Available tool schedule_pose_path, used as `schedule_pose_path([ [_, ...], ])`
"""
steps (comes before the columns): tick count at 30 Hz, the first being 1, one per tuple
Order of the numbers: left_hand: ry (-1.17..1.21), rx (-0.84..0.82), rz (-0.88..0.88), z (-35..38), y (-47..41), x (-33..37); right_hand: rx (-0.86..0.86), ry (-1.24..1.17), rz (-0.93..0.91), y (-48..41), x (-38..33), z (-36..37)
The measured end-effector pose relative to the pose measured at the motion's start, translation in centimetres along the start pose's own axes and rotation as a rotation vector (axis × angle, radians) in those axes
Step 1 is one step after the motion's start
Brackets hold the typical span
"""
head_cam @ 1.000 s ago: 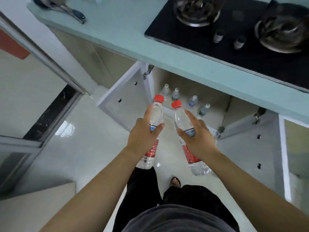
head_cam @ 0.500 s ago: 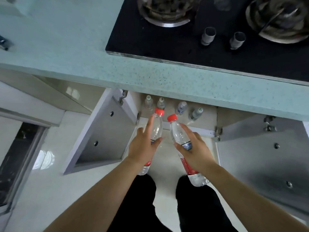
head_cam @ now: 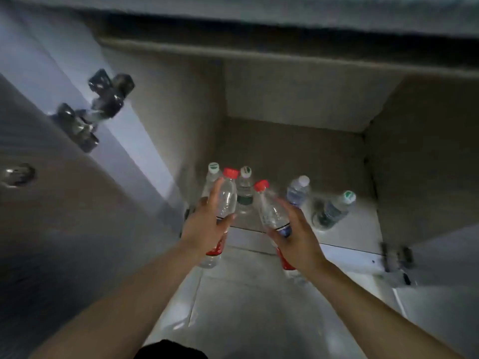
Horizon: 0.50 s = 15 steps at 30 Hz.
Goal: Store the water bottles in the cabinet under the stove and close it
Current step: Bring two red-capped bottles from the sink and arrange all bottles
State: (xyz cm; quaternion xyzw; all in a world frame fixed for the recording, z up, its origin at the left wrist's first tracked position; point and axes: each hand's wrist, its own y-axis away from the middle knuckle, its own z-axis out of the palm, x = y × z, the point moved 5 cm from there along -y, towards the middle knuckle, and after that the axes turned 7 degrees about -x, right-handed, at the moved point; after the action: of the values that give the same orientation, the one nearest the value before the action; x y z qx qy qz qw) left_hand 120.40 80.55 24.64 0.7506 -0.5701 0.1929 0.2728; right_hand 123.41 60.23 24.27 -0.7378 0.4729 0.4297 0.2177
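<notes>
My left hand grips a clear red-capped water bottle and my right hand grips a second red-capped bottle. Both bottles are held just in front of the open cabinet, tops tilted toward it. Inside, near the front edge, stand several other bottles: a green-capped one partly behind my left hand's bottle, another between the two held bottles, a white-capped one, and a green-capped one at the right.
The left cabinet door stands wide open with a metal hinge. The right door is open too, its hinge at the cabinet's lower right. The back half of the cabinet floor is bare. Pale floor tiles lie below.
My view has dropped from above the stove to the level of the cabinet opening. Both hands have carried their bottles forward, up to the cabinet's front edge.
</notes>
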Motion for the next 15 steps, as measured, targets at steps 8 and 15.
schedule_pose_path([
  [8, 0.016, 0.086, 0.206, 9.2, -7.5, -9.1, 0.103, -0.066, -0.072, -8.2, 12.8, 8.6],
  [15, 0.281, 0.195, 0.249, 10.1, -9.5, -10.5, 0.227, -0.040, -0.133, -10.7, 14.6, 10.5],
])
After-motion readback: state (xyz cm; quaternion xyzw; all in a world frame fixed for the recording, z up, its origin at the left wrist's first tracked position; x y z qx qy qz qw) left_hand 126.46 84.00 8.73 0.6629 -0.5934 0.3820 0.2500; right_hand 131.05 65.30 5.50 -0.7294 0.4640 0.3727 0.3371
